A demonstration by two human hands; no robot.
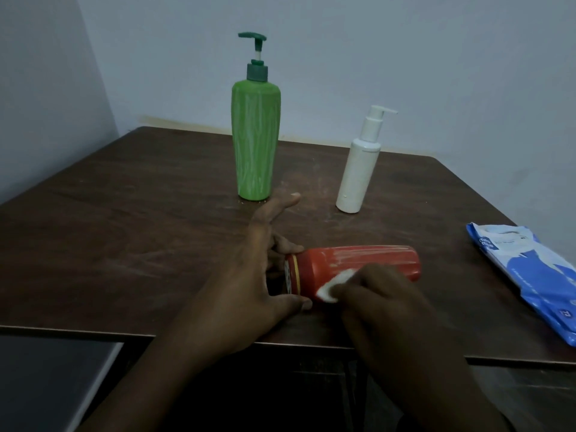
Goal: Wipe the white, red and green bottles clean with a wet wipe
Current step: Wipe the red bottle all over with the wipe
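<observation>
On the dark tabletop (pixel 124 229), a blue wipes pack (pixel 530 275) lies at the right edge, and the green bottle (pixel 255 141) and white bottle (pixel 358 173) stand upright at the back. Near the front the red bottle (pixel 358 263) lies on its side. The left hand (pixel 249 291) grips its cap end with curled fingers; the right hand (pixel 383 300) pinches a wet wipe (pixel 333 286) against its body.

The green bottle (pixel 255 141) is showing light green with pale whitish streaks running down it; the green pump (pixel 257 70) is reading darker. The white bottle (pixel 357 176) and white pump (pixel 372 126) are showing plain white. The red bottle (pixel 358 260) is showing orange-red, whitish streaks, with a yellow band ringing one end. The wipe (pixel 333 283) is showing white. The wipes pack (pixel 530 275) is showing blue with white patches. The table (pixel 124 229) is showing dark brown, pale smears. The wall (pixel 436 57) is reading pale blue-grey.
</observation>
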